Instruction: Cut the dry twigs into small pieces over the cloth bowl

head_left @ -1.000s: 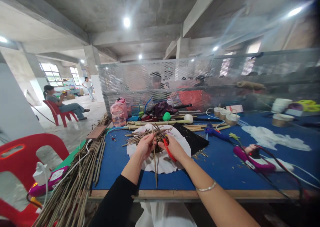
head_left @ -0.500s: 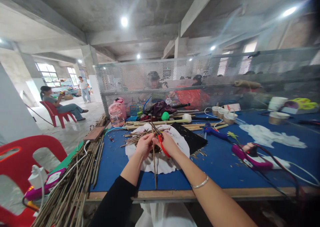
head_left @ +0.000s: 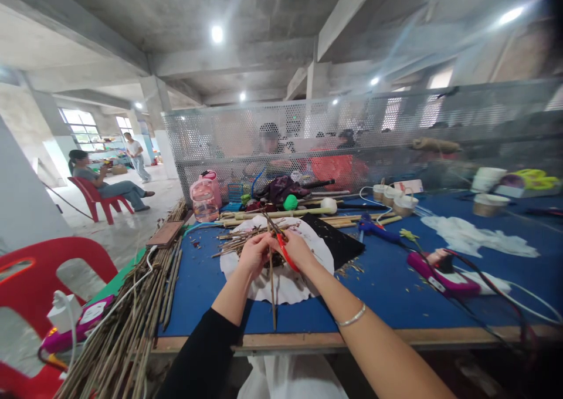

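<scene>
My right hand [head_left: 295, 250] is closed round the red handles of a pair of scissors [head_left: 287, 252], whose dark blades point up and away from me. Close against it, my left hand [head_left: 255, 254] pinches a thin brown twig [head_left: 272, 296] that hangs down toward the table's front edge. The two hands almost touch, and the twig's upper end is hidden behind the fingers. Beneath them lies a round white cloth [head_left: 264, 292] with a heap of short cut twigs [head_left: 240, 242] and dark scraps on it.
Long sticks [head_left: 127, 323] lie in a bundle at the left with a phone [head_left: 166, 234] on top. A glue gun [head_left: 378, 230], purple power strip [head_left: 444, 279] and paper cups [head_left: 490, 204] stand right. Behind rises a perforated metal screen [head_left: 220, 135]. A red chair [head_left: 57, 258] is at left.
My hands stay in nearly the same place, with the twig and scissors still in them. In the background, the standing person has shifted left.
</scene>
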Action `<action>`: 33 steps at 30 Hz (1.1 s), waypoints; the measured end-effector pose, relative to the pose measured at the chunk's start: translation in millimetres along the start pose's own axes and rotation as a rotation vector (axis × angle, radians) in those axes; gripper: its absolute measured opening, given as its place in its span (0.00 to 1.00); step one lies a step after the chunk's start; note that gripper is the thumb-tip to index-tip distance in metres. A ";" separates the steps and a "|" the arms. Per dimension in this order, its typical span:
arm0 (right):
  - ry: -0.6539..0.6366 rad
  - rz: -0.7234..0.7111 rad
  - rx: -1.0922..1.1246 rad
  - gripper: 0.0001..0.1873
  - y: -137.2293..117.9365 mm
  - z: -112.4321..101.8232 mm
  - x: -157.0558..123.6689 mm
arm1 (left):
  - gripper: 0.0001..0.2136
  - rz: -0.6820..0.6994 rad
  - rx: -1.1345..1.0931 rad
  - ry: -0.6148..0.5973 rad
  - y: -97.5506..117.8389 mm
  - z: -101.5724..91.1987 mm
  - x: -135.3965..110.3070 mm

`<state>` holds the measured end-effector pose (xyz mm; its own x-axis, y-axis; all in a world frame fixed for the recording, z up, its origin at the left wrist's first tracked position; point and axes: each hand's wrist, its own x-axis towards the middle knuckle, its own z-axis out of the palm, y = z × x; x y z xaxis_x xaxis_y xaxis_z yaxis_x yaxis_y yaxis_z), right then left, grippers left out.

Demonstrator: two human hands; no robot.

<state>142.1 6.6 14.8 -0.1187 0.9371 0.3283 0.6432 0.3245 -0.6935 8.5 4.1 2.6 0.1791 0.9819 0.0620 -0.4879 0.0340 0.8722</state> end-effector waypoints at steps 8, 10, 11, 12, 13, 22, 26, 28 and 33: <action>-0.031 0.008 -0.032 0.20 1.6 0.2 -1.1 | 0.18 -0.002 -0.040 0.029 2.0 -0.3 -0.5; -0.059 0.006 0.015 0.20 3.5 2.1 -2.1 | 0.19 0.003 -0.037 0.049 1.2 -0.4 0.3; -0.071 0.004 0.040 0.20 4.2 2.9 -2.5 | 0.19 0.008 -0.039 0.054 0.7 -0.5 0.7; -0.078 0.005 0.057 0.20 4.5 3.6 -2.9 | 0.19 0.015 -0.042 0.055 0.1 -0.7 1.1; -0.079 0.006 0.066 0.20 4.5 3.9 -3.1 | 0.19 0.020 -0.046 0.053 -0.3 -0.9 1.3; -0.039 0.024 -0.020 0.18 -1.7 1.6 -5.2 | 0.19 0.013 -0.057 0.040 -1.2 -2.2 2.4; -0.018 -0.001 -0.026 0.16 -3.1 1.3 -5.9 | 0.19 0.023 -0.054 0.060 0.4 -2.2 1.4; -0.014 0.002 -0.009 0.16 -4.1 0.7 -6.3 | 0.19 0.025 -0.038 0.062 1.2 -2.2 0.7; -0.035 0.022 0.076 0.16 -9.1 -2.5 -8.5 | 0.18 0.028 -0.033 0.039 3.0 -1.4 -0.3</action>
<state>139.2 -4.7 20.0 -0.1325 0.9476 0.2908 0.5867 0.3114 -0.7475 5.8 4.2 4.5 0.1320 0.9890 0.0661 -0.5206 0.0124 0.8537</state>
